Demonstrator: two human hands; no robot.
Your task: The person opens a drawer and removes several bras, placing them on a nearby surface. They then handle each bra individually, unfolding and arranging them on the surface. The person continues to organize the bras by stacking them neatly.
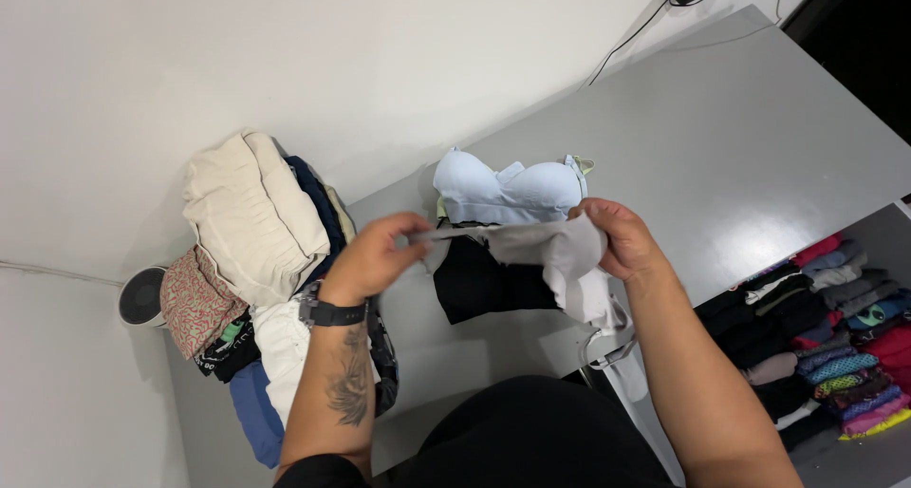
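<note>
Both hands, left hand (pixel 375 251) and right hand (pixel 612 236), pinch a grey garment (pixel 560 255) stretched, unfolded; a clothes pile (pixel 256 260) waits on the table (pixel 740 137).

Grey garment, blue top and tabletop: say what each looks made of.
Grey garment: thin, soft knit fabric, matte; it drapes and bunches between the left hand and right hand. Blue top: smooth padded fabric, likely foam-lined, since it keeps a moulded shape. Tabletop: hard, smooth grey surface, probably laminate or painted board; it shows a faint sheen.
</note>
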